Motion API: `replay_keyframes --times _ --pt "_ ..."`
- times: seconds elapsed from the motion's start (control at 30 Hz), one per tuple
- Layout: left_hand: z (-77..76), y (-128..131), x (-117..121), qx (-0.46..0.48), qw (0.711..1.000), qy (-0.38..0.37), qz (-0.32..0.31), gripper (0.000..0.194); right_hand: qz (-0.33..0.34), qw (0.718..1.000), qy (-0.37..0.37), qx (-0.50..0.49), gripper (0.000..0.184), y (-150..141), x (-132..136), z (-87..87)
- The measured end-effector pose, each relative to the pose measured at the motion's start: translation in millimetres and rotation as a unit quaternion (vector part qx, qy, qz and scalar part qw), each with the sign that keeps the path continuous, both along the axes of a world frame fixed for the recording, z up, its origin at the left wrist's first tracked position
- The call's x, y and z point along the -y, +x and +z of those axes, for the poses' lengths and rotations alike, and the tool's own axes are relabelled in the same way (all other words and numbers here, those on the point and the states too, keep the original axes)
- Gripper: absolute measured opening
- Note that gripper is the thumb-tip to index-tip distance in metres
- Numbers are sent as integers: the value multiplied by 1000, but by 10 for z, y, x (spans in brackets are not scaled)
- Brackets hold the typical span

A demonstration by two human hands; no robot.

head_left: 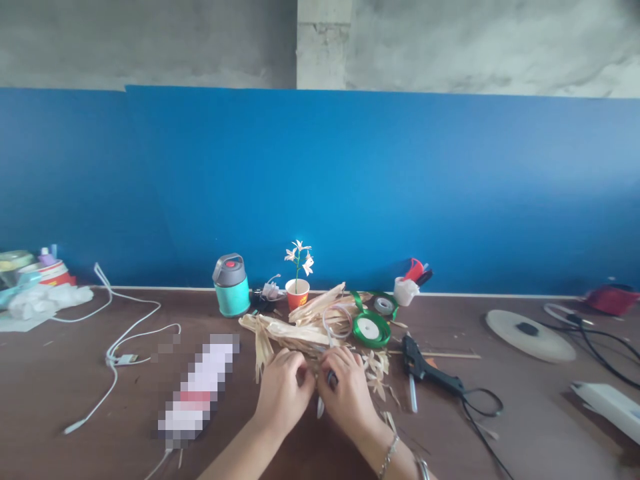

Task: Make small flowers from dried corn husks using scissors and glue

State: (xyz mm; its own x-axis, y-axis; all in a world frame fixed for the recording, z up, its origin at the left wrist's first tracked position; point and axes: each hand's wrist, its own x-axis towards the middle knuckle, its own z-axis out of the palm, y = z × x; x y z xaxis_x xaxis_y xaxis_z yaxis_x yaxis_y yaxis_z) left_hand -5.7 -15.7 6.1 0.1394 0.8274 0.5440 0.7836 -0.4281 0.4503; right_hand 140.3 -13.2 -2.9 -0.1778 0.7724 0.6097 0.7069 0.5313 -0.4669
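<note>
My left hand (286, 388) and my right hand (345, 385) meet close together over the table, with fingers bent and pinched inward. What looks like scissors passes through my right hand, its pale loop handle (337, 323) showing beyond the knuckles and a pointed silvery tip (320, 407) below. Whatever my left fingertips pinch is small and hidden. Just behind the hands lie dried corn husks (295, 330). Beside my right hand are pale husk flowers (375, 373). A green ribbon spool (371, 329) rests behind them.
A black glue gun (430, 373) with its cord lies right. Behind stand a paper cup (297, 297) with a flower stem (297, 268), a turquoise flask (232, 290) and a white pen holder (406, 292). Left are a blurred-out object (200, 390) and white cables (117, 333); far right, a round lid (530, 337).
</note>
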Motion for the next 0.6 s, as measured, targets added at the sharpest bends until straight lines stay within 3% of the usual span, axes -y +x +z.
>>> replay_keyframes --times 0.1,0.33,0.6 --pt "12 -48 -21 12 1000 -6 8 15 -16 1000 -10 -9 16 18 -6 8" --pt "56 -43 1 5 998 -4 -68 12 33 998 -44 11 15 39 -6 12" --pt "-33 2 -1 -50 998 7 -41 19 -8 999 -37 24 15 -17 10 13"
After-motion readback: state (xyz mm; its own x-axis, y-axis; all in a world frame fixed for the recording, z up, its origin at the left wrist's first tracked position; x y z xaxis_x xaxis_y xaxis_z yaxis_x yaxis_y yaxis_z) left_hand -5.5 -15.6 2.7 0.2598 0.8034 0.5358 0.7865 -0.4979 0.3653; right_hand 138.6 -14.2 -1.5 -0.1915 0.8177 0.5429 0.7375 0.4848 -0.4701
